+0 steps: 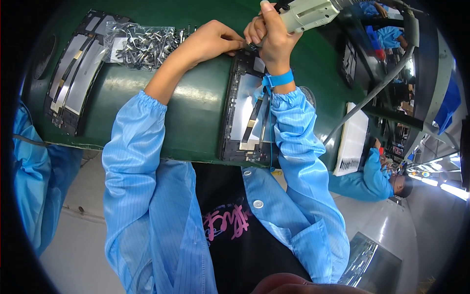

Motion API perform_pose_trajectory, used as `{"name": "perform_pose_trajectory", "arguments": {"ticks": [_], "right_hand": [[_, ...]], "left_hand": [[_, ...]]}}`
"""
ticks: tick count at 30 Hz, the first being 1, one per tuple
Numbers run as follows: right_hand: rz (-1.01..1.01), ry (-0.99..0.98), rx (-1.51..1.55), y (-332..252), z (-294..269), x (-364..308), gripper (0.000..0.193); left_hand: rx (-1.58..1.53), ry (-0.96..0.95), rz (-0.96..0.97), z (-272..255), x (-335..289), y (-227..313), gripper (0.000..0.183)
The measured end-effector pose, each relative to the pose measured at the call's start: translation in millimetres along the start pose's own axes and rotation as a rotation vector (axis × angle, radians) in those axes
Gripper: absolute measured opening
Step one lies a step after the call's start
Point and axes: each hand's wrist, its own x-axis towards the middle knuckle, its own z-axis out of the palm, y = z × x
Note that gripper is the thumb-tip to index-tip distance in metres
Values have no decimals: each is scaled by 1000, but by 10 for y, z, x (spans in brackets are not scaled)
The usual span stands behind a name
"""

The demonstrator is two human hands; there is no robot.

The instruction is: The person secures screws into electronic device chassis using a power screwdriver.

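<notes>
My right hand (273, 39), with a blue wrist strap (280, 79), is wrapped round a pale electric screwdriver (311, 13) at the far edge of the view. Under both hands lies a black tablet-like device frame (227, 117) with silver plates and a flat ribbon cable (253, 117). My left hand (211, 41) is closed in a pinch at the frame's far end, close to my right fingers. Whatever lies between its fingertips is too small or hidden. Left of that hand sits a clear plastic bag (147, 46) full of small metal parts.
A second device frame (78, 73) lies on the green bench (191, 105) at the left. A white slab-like stack (351, 139) stands at the right, near a grey cable (374, 95). A co-worker's blue sleeve (364, 183) shows at the right, another blue garment (34, 181) at the left.
</notes>
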Motion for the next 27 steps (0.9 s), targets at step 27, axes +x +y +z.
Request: {"name": "perform_pose_trajectory", "arguments": {"ticks": [27], "right_hand": [[-104,-3,-21,-101,-153,11,32]], "left_hand": [[1112,-13,315,1231,-1841,368,70]]}}
